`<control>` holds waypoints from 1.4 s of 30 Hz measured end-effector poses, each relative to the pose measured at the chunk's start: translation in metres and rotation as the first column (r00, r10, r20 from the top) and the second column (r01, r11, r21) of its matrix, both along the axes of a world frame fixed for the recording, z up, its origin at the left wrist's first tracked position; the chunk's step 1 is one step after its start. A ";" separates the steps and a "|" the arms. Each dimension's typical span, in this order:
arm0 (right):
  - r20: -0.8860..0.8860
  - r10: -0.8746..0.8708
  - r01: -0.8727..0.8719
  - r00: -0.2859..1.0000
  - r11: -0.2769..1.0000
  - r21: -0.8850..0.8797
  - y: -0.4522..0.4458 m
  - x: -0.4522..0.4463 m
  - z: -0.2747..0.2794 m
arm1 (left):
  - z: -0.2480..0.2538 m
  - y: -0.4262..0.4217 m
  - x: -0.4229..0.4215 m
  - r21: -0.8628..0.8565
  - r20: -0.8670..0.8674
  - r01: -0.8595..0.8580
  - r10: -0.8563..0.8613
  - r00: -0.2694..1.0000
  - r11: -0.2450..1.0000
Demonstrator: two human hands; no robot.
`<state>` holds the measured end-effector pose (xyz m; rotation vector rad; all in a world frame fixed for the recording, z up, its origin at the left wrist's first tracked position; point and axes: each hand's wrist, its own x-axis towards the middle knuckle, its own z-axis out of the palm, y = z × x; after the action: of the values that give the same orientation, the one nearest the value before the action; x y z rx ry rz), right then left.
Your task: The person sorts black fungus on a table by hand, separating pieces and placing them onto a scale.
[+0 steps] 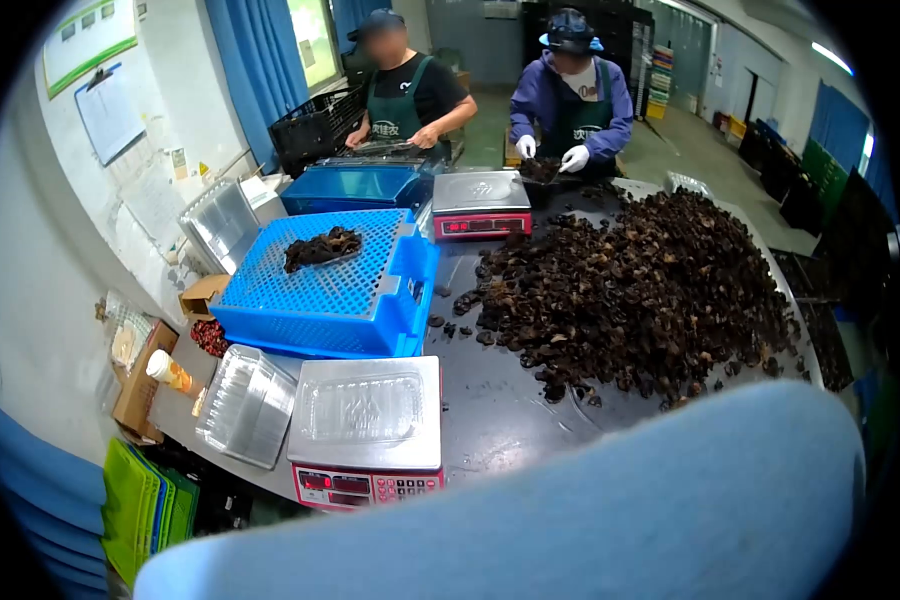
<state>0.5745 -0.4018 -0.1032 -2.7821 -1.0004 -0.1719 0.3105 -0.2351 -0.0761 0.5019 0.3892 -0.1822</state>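
Neither of my hands shows. A large light-blue blurred shape (pixel 570 490), which looks like a sleeve, crosses the bottom of the view and hides the near table edge. Just beyond it, a red-and-silver digital scale (pixel 320 485) carries a clear plastic tray (pixel 365 407). To its left lies a stack of clear plastic trays (pixel 245 405). A big heap of dark wood ear mushrooms (pixel 640 290) covers the right of the metal table (pixel 470 440). On an upturned blue plastic crate (pixel 315 285) rests a tray filled with dark mushrooms (pixel 323 248).
Across the table, a gloved co-worker (pixel 575 110) holds mushrooms beside a second scale (pixel 482 205). Another person (pixel 405 95) stands behind a blue bin (pixel 350 187), holding a clear tray. A white bottle (pixel 168 370) and cardboard box (pixel 145 385) stand at left, above green crates (pixel 145 510).
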 end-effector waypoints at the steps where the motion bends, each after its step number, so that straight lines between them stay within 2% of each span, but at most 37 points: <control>1: -0.095 -0.176 0.172 0.980 0.984 -0.048 -0.022 0.011 0.051 | -0.003 -0.001 0.001 0.021 -0.014 -0.007 0.008 1.000 1.000; 3: 0.255 -0.369 0.366 0.894 0.929 0.060 -0.108 0.055 -0.003 | -0.009 -0.002 0.004 0.039 -0.016 -0.025 0.025 1.000 0.999; 4: -0.118 -0.575 0.562 0.809 0.817 -0.130 -0.129 0.059 0.049 | -0.013 -0.003 0.005 0.044 -0.025 -0.015 0.016 1.000 0.999; 5: 0.228 -0.667 0.699 0.709 0.706 -0.109 -0.185 0.080 -0.017 | -0.017 -0.003 0.006 0.048 -0.033 -0.006 0.007 0.999 0.999; 6: 0.276 -0.800 0.846 0.532 0.487 -0.218 -0.212 0.090 -0.030 | -0.023 -0.002 0.006 0.042 -0.021 -0.018 0.019 1.000 0.999; 7: 0.308 -0.841 0.882 0.445 0.351 -0.314 -0.219 0.089 -0.024 | -0.031 -0.002 0.006 0.073 -0.050 -0.013 0.017 0.999 0.997; 8: 0.402 -0.766 0.866 0.501 0.439 -0.241 -0.228 0.086 -0.028 | -0.036 -0.007 0.004 0.097 -0.084 -0.015 0.024 0.996 0.995; 9: 0.400 -0.716 0.802 0.572 0.590 -0.091 -0.218 0.091 -0.036 | -0.025 -0.008 0.003 0.139 -0.032 -0.011 0.016 0.999 0.990; 10: 0.404 -0.650 0.695 0.644 0.718 0.047 -0.209 0.087 -0.043 | -0.009 -0.009 0.007 0.224 -0.134 0.049 -0.019 0.991 0.973; 11: 0.299 -0.525 0.511 0.797 0.850 0.130 -0.170 0.061 -0.009 | 0.002 -0.012 0.008 0.374 -0.018 0.025 -0.020 1.000 0.927; 12: 0.192 -0.361 0.315 0.913 0.920 0.233 -0.108 0.028 0.033 | 0.011 -0.013 0.010 0.494 0.036 0.016 -0.039 0.999 0.869; 13: 0.325 -0.132 -0.003 0.936 0.924 0.383 -0.059 -0.001 0.043 | 0.019 -0.016 0.011 0.615 0.061 0.024 -0.078 0.995 0.788; 14: -0.105 0.127 -0.072 0.986 0.906 0.418 -0.019 -0.029 0.069 | 0.024 -0.018 0.011 0.697 0.085 0.015 -0.104 0.991 0.717; 15: -0.009 0.403 -0.347 0.915 0.800 0.489 0.010 -0.055 0.062 | 0.027 -0.019 0.011 0.736 0.082 0.020 -0.119 0.989 0.677; 16: 0.197 0.515 -0.520 0.834 0.617 0.591 0.029 -0.067 -0.048 | 0.034 -0.020 0.011 0.773 0.093 0.014 -0.136 0.986 0.635; 17: 0.002 0.732 -0.624 0.682 0.580 0.523 0.040 -0.093 -0.057 | 0.039 -0.018 0.011 0.711 -0.081 0.179 -0.174 0.981 0.680; 18: -0.211 0.827 -0.707 0.521 0.557 0.435 0.050 -0.112 -0.040 | -0.017 -0.028 0.012 0.781 -0.017 0.072 -0.095 0.995 0.620; 19: -0.172 0.806 -0.797 0.566 0.588 0.136 0.056 -0.129 -0.038 | 0.009 -0.025 0.010 0.792 -0.040 0.073 -0.067 0.997 0.606; 20: -0.212 0.760 -0.777 0.614 0.630 0.006 0.062 -0.134 -0.025 | 0.035 -0.022 0.008 0.799 -0.068 0.077 -0.038 0.997 0.596; 21: -0.177 0.722 -0.730 0.669 0.683 0.028 0.061 -0.126 -0.027 | 0.015 -0.025 0.009 0.820 0.024 -0.011 -0.014 1.000 0.572; 22: -0.139 0.679 -0.679 0.721 0.732 0.054 0.055 -0.113 -0.031 | 0.047 -0.017 0.006 0.753 -0.030 0.081 -0.089 0.996 0.653; 24: -0.037 0.405 -0.405 0.914 0.914 -0.023 0.032 -0.075 -0.029 | 0.034 -0.020 0.007 0.648 -0.040 0.086 -0.078 0.996 0.757; 26: -0.149 0.073 -0.087 0.986 0.992 -0.090 -0.008 -0.025 0.024 | 0.047 -0.016 0.007 0.641 -0.046 0.116 -0.112 0.993 0.758; 27: -0.141 0.056 -0.069 0.988 0.994 -0.088 -0.038 0.001 0.018 | 0.045 -0.017 0.008 0.580 -0.078 0.128 -0.102 0.992 0.805; 28: 0.090 -0.312 0.324 0.946 0.928 -0.184 -0.083 0.025 0.003 | 0.045 -0.016 0.008 0.520 -0.110 0.139 -0.096 0.989 0.843; 29: 0.096 -0.333 0.345 0.938 0.923 -0.170 -0.142 0.055 -0.021 | 0.045 -0.016 0.009 0.550 -0.080 0.130 -0.103 0.991 0.825; 30: 0.246 -0.547 0.599 0.800 0.753 -0.273 -0.183 0.070 -0.032 | 0.044 -0.016 0.009 0.563 -0.093 0.138 -0.104 0.990 0.815; 31: 0.198 -0.711 0.736 0.675 0.626 -0.259 -0.207 0.073 -0.022 | 0.042 -0.017 0.008 0.528 -0.098 0.142 -0.106 0.990 0.837; 32: 0.191 -0.733 0.756 0.653 0.612 -0.235 -0.186 0.066 -0.017 | 0.040 -0.016 0.008 0.497 -0.102 0.146 -0.109 0.989 0.855; 34: 0.125 -0.597 0.607 0.793 0.792 -0.068 -0.138 0.060 -0.006 | 0.046 -0.014 0.011 0.528 -0.161 0.189 -0.121 0.979 0.828; 36: 0.102 -0.426 0.417 0.899 0.904 0.097 -0.097 0.050 0.004 | 0.035 -0.019 0.017 0.593 -0.112 0.134 -0.084 0.990 0.794; 38: 0.106 -0.246 0.217 0.963 0.948 0.231 -0.071 0.027 0.012 | 0.007 -0.022 0.016 0.677 0.054 0.036 -0.098 0.994 0.735; 39: 0.115 -0.158 0.119 0.981 0.950 0.289 -0.061 0.014 0.015 | 0.015 -0.020 0.018 0.712 0.006 0.091 -0.135 0.991 0.697; 40: 0.127 -0.078 0.030 0.989 0.939 0.342 -0.054 -0.001 0.017 | 0.020 -0.021 0.020 0.694 0.011 0.083 -0.126 0.992 0.715; 41: 0.020 0.113 -0.111 0.993 0.905 0.412 -0.025 -0.015 -0.007 | 0.032 -0.019 0.022 0.726 -0.033 0.125 -0.146 0.989 0.676; 42: 0.015 0.259 -0.250 0.966 0.915 0.316 0.001 -0.043 -0.014 | 0.040 -0.019 0.025 0.751 -0.079 0.178 -0.182 0.980 0.636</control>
<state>0.5319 -0.4006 -0.1168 -2.3377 -1.1995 -0.2344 0.3353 -0.2542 -0.0356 1.3889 0.4016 -0.2083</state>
